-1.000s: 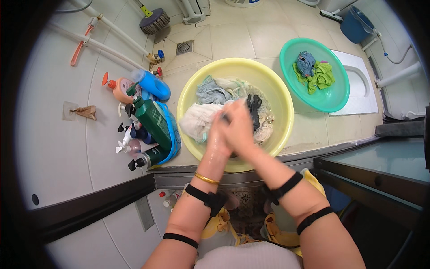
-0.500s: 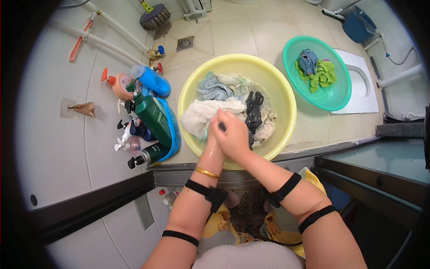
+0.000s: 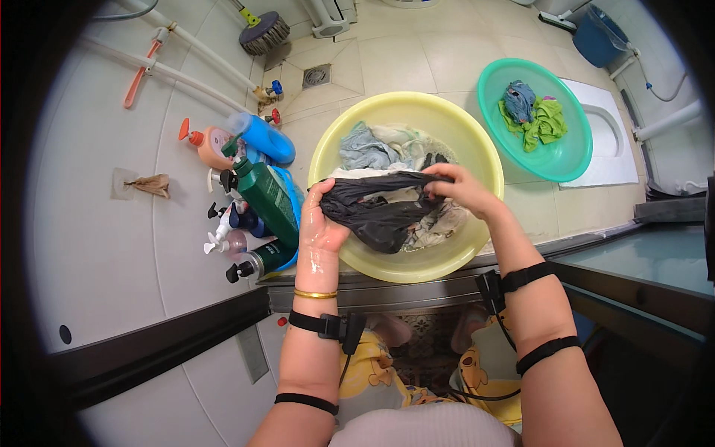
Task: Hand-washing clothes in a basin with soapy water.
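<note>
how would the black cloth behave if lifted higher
The black cloth is likely floppy: it sags in folds between the left hand and right hand. It's perhaps slippery and heavy with water, as the left hand glistens wet.

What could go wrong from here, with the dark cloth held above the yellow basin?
The dark cloth might slip and splash: the left hand gripping one end is shiny wet, while the right hand holds the other.

The green pump bottle leans close to the yellow basin, so a leftward swing could knock it.
</note>
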{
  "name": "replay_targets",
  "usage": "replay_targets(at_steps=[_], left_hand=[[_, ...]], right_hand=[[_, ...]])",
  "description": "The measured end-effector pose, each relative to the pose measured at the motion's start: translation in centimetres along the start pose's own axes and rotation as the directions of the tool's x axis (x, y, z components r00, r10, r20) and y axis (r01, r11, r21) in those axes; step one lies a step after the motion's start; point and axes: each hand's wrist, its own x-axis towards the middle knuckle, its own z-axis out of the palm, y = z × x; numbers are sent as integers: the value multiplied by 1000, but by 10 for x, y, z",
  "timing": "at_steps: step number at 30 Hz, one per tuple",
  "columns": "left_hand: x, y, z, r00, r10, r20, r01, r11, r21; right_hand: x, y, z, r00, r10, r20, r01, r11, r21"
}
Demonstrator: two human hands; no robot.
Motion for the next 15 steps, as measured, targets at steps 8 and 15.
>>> replay_targets(at_steps=[8, 15], left_hand=[[20, -14, -45, 978, -188, 93, 184, 982, 43], [8, -93, 33, 972, -158, -175, 131, 979, -157]], right_hand=[[-27, -68, 146, 754, -645, -124, 506, 691, -517], [-4, -19, 109, 675, -542, -500, 157, 768, -621]])
